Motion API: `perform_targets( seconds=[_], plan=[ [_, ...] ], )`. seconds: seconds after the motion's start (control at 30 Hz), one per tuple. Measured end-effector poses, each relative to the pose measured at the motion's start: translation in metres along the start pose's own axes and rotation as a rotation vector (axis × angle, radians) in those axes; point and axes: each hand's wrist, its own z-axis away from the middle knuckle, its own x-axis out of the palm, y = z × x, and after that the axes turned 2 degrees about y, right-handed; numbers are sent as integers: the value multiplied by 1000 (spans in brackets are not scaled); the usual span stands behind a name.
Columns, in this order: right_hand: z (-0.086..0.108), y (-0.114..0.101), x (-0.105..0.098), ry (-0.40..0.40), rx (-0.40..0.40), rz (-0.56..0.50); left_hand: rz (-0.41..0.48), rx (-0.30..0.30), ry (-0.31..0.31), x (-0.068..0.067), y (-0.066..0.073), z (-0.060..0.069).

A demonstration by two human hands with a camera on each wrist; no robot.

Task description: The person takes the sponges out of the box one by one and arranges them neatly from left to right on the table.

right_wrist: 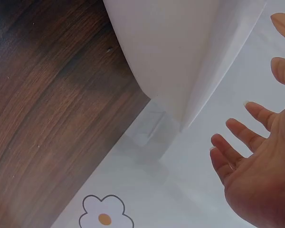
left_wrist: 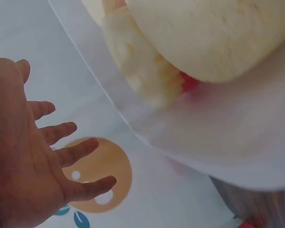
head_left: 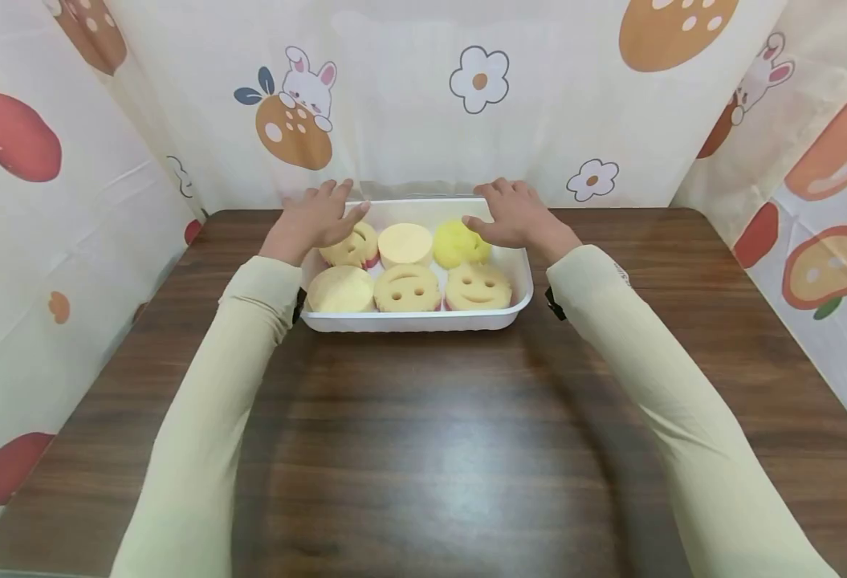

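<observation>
Wood-grain tabletop (head_left: 423,449), rectangular white tray (head_left: 416,323), round yellow discs (head_left: 409,283), outstretched hands (head_left: 319,218) (head_left: 515,218)

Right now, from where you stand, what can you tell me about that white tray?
The white tray is shallow and rectangular, with rounded corners and a thin rim; it looks like plastic. It sits upright near the back of the dark, wood-look table, its long side facing the viewer. Inside are six round yellowish pieces, in two rows of three. The left grip and right grip are at its back corners, with no clear contact showing.
</observation>
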Motion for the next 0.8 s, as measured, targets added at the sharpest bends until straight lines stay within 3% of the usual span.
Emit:
perform_targets(
  seconds=[0.37,0.63,0.8],
  plan=[
    [-3,-3,2,-3,-13,-8,16,-77,-11,-1,-22,11],
    [-4,-3,7,-32,1,-1,31,-85,-33,7,-29,13],
    [-5,-3,11,-53,4,-3,49,-120,-71,15,-35,12]
  ],
)
